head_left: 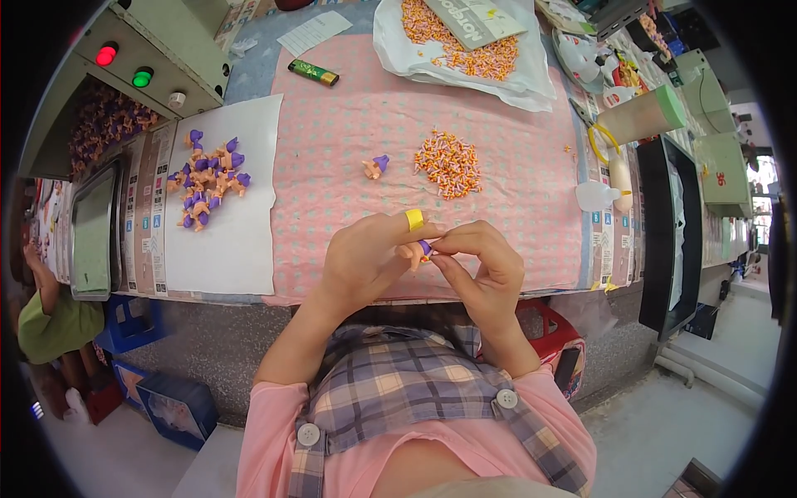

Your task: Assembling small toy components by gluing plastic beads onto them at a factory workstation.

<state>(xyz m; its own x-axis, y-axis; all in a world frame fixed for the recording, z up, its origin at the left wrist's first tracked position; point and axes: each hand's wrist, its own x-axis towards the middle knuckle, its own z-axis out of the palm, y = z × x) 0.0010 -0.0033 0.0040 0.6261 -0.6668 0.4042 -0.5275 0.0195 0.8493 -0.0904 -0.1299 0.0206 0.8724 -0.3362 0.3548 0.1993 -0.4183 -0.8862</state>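
One figurine [415, 251] (purple and peach) between hands [359, 256] [488, 259].

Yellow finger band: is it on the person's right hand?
No, the yellow band is around a finger of the left hand.

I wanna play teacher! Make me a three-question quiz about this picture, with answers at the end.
1. Which hand wears the bright yellow tape-like band?
2. True or false: the lone peach-and-purple plastic-looking figure lies left of the loose heap of small orange-and-white pieces.
3. Fill in: on the grey metal box, a round ____ light sits between the round red light and the round white knob.

Key:
1. The left hand.
2. True.
3. Green.
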